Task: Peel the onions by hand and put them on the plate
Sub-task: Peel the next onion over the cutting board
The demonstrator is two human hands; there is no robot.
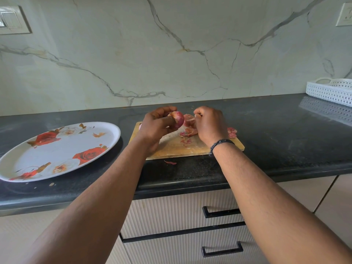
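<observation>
My left hand (156,124) grips a small red onion (178,120) above the wooden cutting board (177,147). To its right, my right hand (208,124) pinches a strip of onion skin (189,119) that still hangs off the onion. Loose skin scraps (187,133) lie on the board under the hands, with more scraps (232,132) at its right end. A pale sliver, perhaps another onion (140,127), peeks out behind my left wrist. The white oval plate (57,149) with red rose prints sits on the counter to the left, with no onion on it.
One skin scrap (170,162) lies on the black counter (285,141) in front of the board. A white perforated tray (331,91) stands at the back right. A marble wall rises behind, and drawers with black handles (222,211) sit below the counter edge.
</observation>
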